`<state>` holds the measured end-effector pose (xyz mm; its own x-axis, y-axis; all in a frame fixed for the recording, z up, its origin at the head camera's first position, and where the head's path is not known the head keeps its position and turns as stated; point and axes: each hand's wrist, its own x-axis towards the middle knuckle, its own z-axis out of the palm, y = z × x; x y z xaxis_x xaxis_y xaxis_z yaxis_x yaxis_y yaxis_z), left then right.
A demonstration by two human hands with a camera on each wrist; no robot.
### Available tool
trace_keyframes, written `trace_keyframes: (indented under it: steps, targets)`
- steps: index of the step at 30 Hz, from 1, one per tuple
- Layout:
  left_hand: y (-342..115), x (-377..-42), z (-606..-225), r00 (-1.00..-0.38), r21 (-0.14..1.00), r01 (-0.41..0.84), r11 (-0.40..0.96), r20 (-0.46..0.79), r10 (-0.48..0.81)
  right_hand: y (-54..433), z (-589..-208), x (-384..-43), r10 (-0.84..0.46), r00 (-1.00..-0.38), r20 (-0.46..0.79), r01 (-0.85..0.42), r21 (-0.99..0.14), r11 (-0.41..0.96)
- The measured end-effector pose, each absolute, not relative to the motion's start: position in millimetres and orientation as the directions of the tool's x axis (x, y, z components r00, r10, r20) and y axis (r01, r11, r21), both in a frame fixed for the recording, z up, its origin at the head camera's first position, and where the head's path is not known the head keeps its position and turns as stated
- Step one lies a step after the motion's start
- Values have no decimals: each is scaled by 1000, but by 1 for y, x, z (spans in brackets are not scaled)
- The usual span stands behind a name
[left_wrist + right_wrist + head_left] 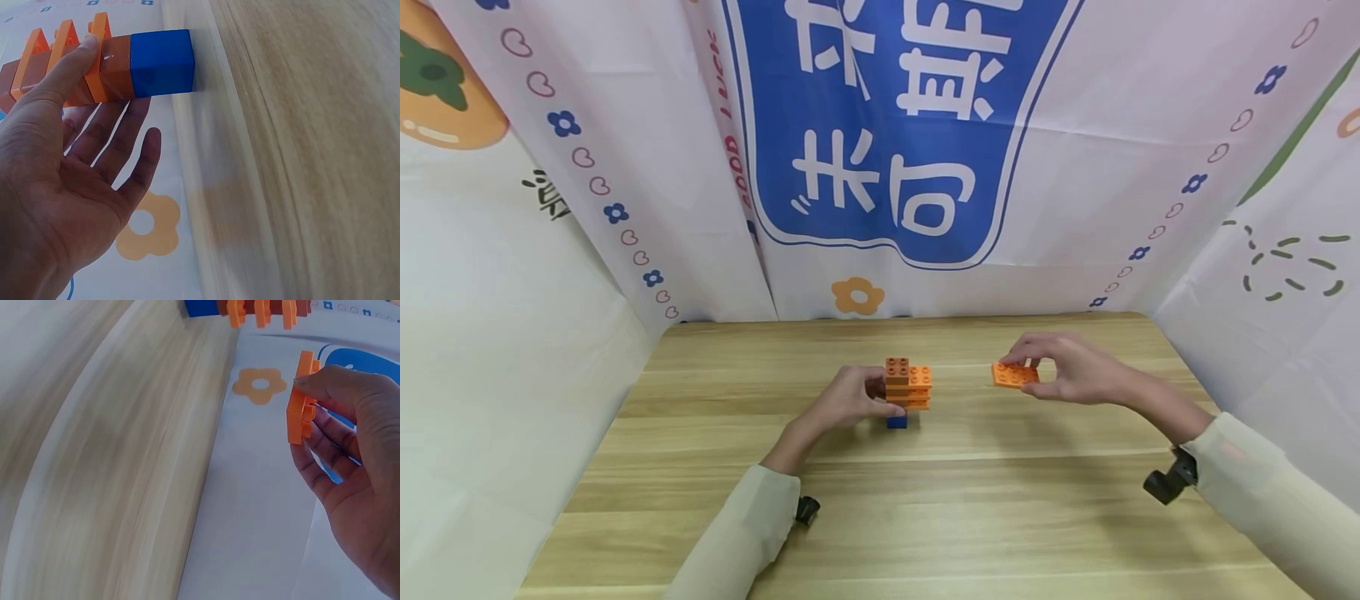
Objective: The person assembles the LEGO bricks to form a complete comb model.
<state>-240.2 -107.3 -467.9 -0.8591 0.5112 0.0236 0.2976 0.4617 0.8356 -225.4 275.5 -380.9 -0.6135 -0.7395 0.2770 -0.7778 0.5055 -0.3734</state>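
A tower of toy building bricks [897, 372] stands upright near the middle of the table. Its base is a blue brick [162, 61], and above that brown bricks alternate with thin orange plates that jut out to the right. My left hand [852, 395] grips the tower from its left side, thumb on the near face and fingers behind. To the right of the tower, my right hand [1070, 369] pinches a loose thin orange plate [1011, 374] with studs between thumb and fingers. That plate is apart from the tower, held over the table.
The wood-grain table [925, 517] ends at the back against a white printed cloth [1075, 208] with blue lettering panel. Similar cloth hangs along the left and right sides. A small black device [1171, 477] sits at the right wrist, another [807, 510] at the left.
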Motion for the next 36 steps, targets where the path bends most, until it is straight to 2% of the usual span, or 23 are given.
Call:
trace_keyframes:
  steps: [13, 29, 36]
  targets:
    - [-108, -240, -467, -859, 840, 296, 456, 25, 511, 239, -376, -233, -761, -583, 286, -789, -423, 446]
    - [-107, -241, -467, -855, 845, 300, 443, 32, 517, 201, -369, -238, -774, -526, 351, -829, -414, 376]
    - [-108, -241, -468, -852, 842, 305, 444, 34, 522, 186, -368, -240, -772, -531, 350, -823, -430, 371]
